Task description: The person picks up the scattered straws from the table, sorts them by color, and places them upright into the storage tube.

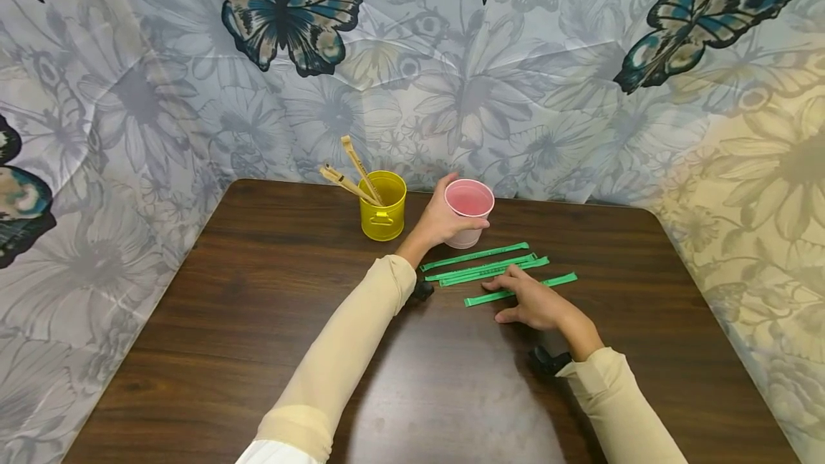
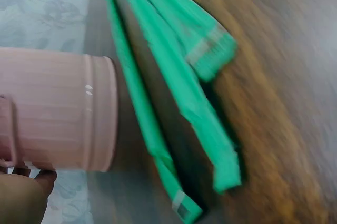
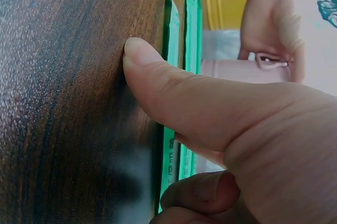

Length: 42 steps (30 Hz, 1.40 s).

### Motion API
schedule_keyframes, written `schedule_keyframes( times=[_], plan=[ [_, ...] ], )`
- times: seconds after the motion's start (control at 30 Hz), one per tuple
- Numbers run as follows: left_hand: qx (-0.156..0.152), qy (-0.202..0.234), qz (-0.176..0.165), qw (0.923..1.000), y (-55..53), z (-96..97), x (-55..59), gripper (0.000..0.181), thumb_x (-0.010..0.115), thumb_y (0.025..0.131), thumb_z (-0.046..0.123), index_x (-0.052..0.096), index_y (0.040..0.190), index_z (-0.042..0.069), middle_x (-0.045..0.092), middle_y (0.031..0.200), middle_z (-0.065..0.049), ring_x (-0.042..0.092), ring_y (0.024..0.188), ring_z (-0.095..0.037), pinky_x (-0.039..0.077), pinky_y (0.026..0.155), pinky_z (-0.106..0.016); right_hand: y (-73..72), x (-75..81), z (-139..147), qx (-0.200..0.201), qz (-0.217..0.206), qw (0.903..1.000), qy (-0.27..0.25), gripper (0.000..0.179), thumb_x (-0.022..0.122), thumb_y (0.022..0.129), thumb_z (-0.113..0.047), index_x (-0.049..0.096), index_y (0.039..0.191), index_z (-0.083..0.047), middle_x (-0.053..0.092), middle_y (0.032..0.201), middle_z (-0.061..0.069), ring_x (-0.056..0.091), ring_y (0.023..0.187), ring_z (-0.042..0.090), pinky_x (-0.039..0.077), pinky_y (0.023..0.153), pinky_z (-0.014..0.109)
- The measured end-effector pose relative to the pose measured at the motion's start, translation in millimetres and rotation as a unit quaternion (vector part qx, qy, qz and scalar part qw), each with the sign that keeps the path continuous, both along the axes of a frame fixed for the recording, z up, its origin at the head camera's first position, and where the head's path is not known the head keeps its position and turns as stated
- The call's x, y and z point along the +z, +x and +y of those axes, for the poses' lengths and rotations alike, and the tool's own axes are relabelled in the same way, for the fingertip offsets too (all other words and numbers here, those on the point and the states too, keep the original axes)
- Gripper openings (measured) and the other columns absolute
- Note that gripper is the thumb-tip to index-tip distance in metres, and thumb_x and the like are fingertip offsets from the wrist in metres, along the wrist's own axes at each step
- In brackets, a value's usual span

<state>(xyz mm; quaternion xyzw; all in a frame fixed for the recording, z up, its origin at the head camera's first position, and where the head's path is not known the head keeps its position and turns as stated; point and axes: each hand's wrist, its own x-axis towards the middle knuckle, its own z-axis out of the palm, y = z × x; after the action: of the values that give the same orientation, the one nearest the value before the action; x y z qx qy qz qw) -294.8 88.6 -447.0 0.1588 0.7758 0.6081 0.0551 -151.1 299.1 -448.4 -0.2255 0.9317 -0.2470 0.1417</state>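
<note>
My left hand (image 1: 441, 217) grips a small pink bucket (image 1: 465, 236) by its sides, thumb across the front and fingers behind. In the left wrist view the bucket (image 2: 52, 108) shows its ribbed wall, with fingertips at its lower edge. Several slim green stick packets (image 1: 477, 255) lie side by side on the table in front of it. My right hand (image 1: 531, 299) is over the nearest green packet (image 1: 490, 298), covering its middle. In the right wrist view the thumb (image 3: 174, 87) stands apart from the loosely bent fingers, with that packet (image 3: 172, 29) between them, not pinched.
A yellow bucket (image 1: 383, 224) holding several tan paper sticks (image 1: 351, 181) stands left of the pink one, near the table's back edge. Behind the brown table (image 1: 258, 306) hangs a butterfly-print cloth (image 1: 464, 92).
</note>
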Motion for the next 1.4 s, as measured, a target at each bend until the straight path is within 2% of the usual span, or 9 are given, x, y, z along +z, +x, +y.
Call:
schedule_keyframes(
  times=[0.13,0.37,0.53,0.8,0.87,0.97,1.17,1.33,1.4],
  plan=[
    [0.001,0.007,-0.006,1.0,-0.1,1.8,3.2,0.121,0.096,0.068,0.036,0.021,0.161,0.023,0.049,0.149,-0.011,0.054,0.13,-0.026,0.047,0.111,-0.044,-0.1,0.2,0.7,-0.002,-0.004,1.0,0.002,0.054,0.083,0.085,-0.019,0.065,0.134,-0.006,0.053,0.11,0.009,0.056,0.094,0.018,0.047,0.077,0.026],
    [0.007,0.014,-0.018,0.9997,-0.7,1.7,2.3,0.107,0.094,0.07,0.032,0.031,0.156,0.026,0.054,0.145,-0.006,0.057,0.125,-0.023,0.051,0.107,-0.041,-1.0,0.3,-0.6,-0.002,-0.005,1.0,-0.002,0.054,0.083,0.085,-0.02,0.065,0.134,-0.007,0.054,0.111,0.009,0.053,0.091,0.016,0.043,0.074,0.024],
    [0.007,0.017,-0.022,0.9996,-4.2,2.2,-1.2,0.105,0.095,0.069,0.032,0.034,0.154,0.028,0.056,0.143,-0.005,0.058,0.123,-0.022,0.052,0.105,-0.038,-1.0,-0.6,-0.6,0.003,0.015,0.9999,0.001,0.053,0.084,0.084,-0.021,0.067,0.132,-0.007,0.056,0.111,0.008,0.055,0.09,0.016,0.045,0.074,0.025],
    [-0.003,0.007,-0.008,0.9999,-9.4,-1.0,-4.7,0.105,0.097,0.066,0.028,0.036,0.152,0.025,0.059,0.139,-0.005,0.06,0.121,-0.02,0.053,0.104,-0.035,-0.8,-10.1,-0.6,0.002,0.092,0.9957,-0.013,0.023,0.083,0.084,-0.016,0.076,0.105,-0.011,0.062,0.107,0.003,0.066,0.102,0.027,0.057,0.086,0.039],
    [-0.004,0.008,-0.005,0.9999,-9.9,-1.8,-5.2,0.106,0.097,0.066,0.027,0.037,0.152,0.024,0.06,0.139,-0.006,0.06,0.121,-0.021,0.052,0.103,-0.035,-1.3,-11.8,-1.8,-0.004,0.101,0.9948,-0.015,0.015,0.083,0.083,-0.014,0.075,0.096,-0.016,0.061,0.105,0.001,0.066,0.106,0.029,0.058,0.087,0.042],
    [-0.004,0.003,-0.005,1.0,-9.8,-2.0,-4.3,0.106,0.098,0.065,0.028,0.037,0.152,0.025,0.059,0.139,-0.006,0.06,0.121,-0.021,0.053,0.103,-0.036,-1.6,-11.6,-2.2,-0.013,0.104,0.9945,-0.011,0.014,0.083,0.083,-0.013,0.072,0.086,-0.022,0.06,0.104,-0.001,0.066,0.109,0.029,0.058,0.088,0.043],
    [-0.013,0.005,-0.011,0.9998,-7.5,-2.6,-3.3,0.107,0.098,0.065,0.026,0.035,0.152,0.024,0.059,0.14,-0.007,0.059,0.123,-0.022,0.052,0.105,-0.038,-1.6,-0.8,2.0,-0.007,0.096,0.9951,-0.022,0.013,0.078,0.089,-0.014,0.068,0.089,-0.022,0.065,0.097,-0.007,0.064,0.091,0.013,0.054,0.079,0.031],
    [-0.016,0.019,-0.011,0.9996,-8.2,-2.2,-2.8,0.107,0.098,0.064,0.021,0.035,0.151,0.022,0.059,0.138,-0.008,0.06,0.123,-0.023,0.051,0.106,-0.039,-3.2,16.2,5.4,-0.047,0.072,0.9944,-0.061,0.011,0.076,0.091,-0.018,0.067,0.098,-0.019,0.066,0.088,-0.008,0.054,0.07,0.003,0.049,0.065,0.023],
    [-0.018,0.022,-0.012,0.9995,-8.4,-2.0,-3.1,0.107,0.098,0.064,0.019,0.035,0.151,0.022,0.06,0.137,-0.008,0.06,0.122,-0.023,0.05,0.107,-0.038,-4.1,23.0,5.6,-0.055,0.079,0.9923,-0.078,0.013,0.076,0.091,-0.016,0.069,0.102,-0.016,0.064,0.087,-0.006,0.05,0.064,0.004,0.047,0.061,0.022]
  ],
)
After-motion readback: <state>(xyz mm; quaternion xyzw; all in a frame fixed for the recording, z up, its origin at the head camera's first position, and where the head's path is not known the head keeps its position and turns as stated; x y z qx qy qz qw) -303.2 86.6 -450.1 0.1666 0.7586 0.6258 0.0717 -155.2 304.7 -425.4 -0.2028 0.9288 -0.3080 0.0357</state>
